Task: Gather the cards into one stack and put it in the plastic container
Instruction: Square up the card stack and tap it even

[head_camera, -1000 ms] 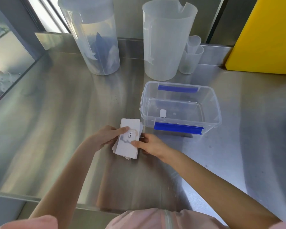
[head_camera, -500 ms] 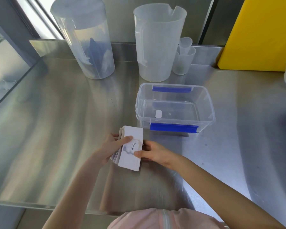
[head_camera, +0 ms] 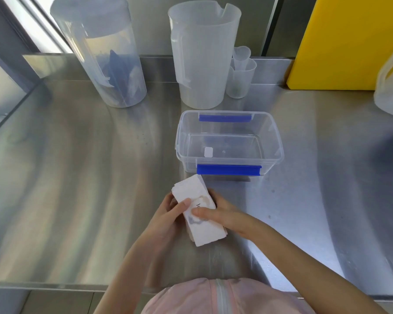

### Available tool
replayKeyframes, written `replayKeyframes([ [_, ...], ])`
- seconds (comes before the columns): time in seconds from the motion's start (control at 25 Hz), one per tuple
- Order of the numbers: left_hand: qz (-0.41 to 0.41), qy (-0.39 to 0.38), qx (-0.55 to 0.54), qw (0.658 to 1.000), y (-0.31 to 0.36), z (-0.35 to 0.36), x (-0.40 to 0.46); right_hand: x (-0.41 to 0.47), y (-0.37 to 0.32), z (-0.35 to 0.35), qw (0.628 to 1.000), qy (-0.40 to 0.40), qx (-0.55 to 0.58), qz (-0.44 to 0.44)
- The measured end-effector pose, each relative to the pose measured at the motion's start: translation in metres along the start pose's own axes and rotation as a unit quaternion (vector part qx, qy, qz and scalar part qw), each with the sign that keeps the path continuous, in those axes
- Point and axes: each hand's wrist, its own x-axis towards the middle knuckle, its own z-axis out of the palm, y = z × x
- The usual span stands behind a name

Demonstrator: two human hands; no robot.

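Card stack (head_camera: 199,213) at lower centre, clamped between left hand (head_camera: 166,217) and right hand (head_camera: 222,215) | clear plastic container (head_camera: 229,141) just above it, open (lidless) on the bench (head_camera: 77,177) | risk: stack edges look uneven, so a loose grip during the lift could spill cards.
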Motion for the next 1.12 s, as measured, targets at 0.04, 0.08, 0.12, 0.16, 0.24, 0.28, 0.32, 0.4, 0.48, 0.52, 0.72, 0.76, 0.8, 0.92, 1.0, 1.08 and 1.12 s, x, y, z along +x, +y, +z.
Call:
replayKeyframes([
  [0.04, 0.007, -0.018, 0.027, 0.999, -0.002, 0.0, 0.001, -0.005, -0.003, -0.007, 0.999, -0.008, -0.042, -0.012],
  [0.08, 0.019, -0.033, 0.062, 0.997, -0.003, 0.0, 0.001, -0.01, -0.006, -0.014, 0.994, -0.014, -0.1, -0.033],
  [0.12, 0.033, -0.044, 0.104, 0.993, -0.003, 0.001, 0.002, -0.014, -0.01, -0.022, 0.982, -0.013, -0.177, -0.059],
  [0.16, 0.05, -0.055, 0.149, 0.986, -0.001, 0.003, 0.003, -0.018, -0.014, -0.031, 0.961, -0.007, -0.262, -0.084],
  [0.24, 0.087, -0.08, 0.253, 0.96, 0.004, 0.009, 0.008, -0.024, -0.024, -0.045, 0.902, 0.001, -0.419, -0.105],
  [0.28, 0.105, -0.086, 0.313, 0.94, 0.006, 0.012, 0.011, -0.026, -0.027, -0.05, 0.869, 0.006, -0.483, -0.11],
  [0.32, 0.125, -0.082, 0.371, 0.917, 0.006, 0.015, 0.015, -0.025, -0.026, -0.052, 0.839, 0.013, -0.532, -0.117],
  [0.4, 0.146, -0.063, 0.47, 0.868, 0.003, 0.02, 0.021, -0.023, -0.015, -0.05, 0.805, 0.029, -0.579, -0.126],
  [0.48, 0.142, -0.05, 0.514, 0.844, -0.006, 0.025, 0.024, -0.019, 0.005, -0.043, 0.782, 0.054, -0.605, -0.139],
  [0.52, 0.144, -0.048, 0.519, 0.841, -0.01, 0.026, 0.024, -0.017, 0.012, -0.041, 0.773, 0.068, -0.613, -0.148],
  [0.72, 0.116, -0.037, 0.514, 0.849, -0.013, 0.025, 0.026, -0.019, 0.012, -0.046, 0.813, 0.054, -0.562, -0.143],
  [0.76, 0.116, -0.039, 0.518, 0.847, -0.013, 0.024, 0.026, -0.022, 0.011, -0.049, 0.849, 0.056, -0.508, -0.134],
  [0.8, 0.116, -0.043, 0.521, 0.844, -0.013, 0.024, 0.027, -0.025, 0.011, -0.053, 0.89, 0.075, -0.432, -0.126],
  [0.92, 0.121, -0.05, 0.523, 0.842, -0.015, 0.022, 0.028, -0.034, 0.021, -0.062, 0.971, 0.158, -0.156, -0.086],
  [1.0, 0.125, -0.051, 0.524, 0.841, -0.016, 0.022, 0.029, -0.036, 0.031, -0.063, 0.983, 0.168, -0.046, -0.054],
  [1.08, 0.124, -0.052, 0.526, 0.84, -0.016, 0.023, 0.029, -0.037, 0.04, -0.058, 0.987, 0.151, -0.039, -0.045],
  [1.12, 0.123, -0.052, 0.524, 0.841, -0.016, 0.025, 0.028, -0.04, 0.043, -0.055, 0.988, 0.14, -0.053, -0.042],
])
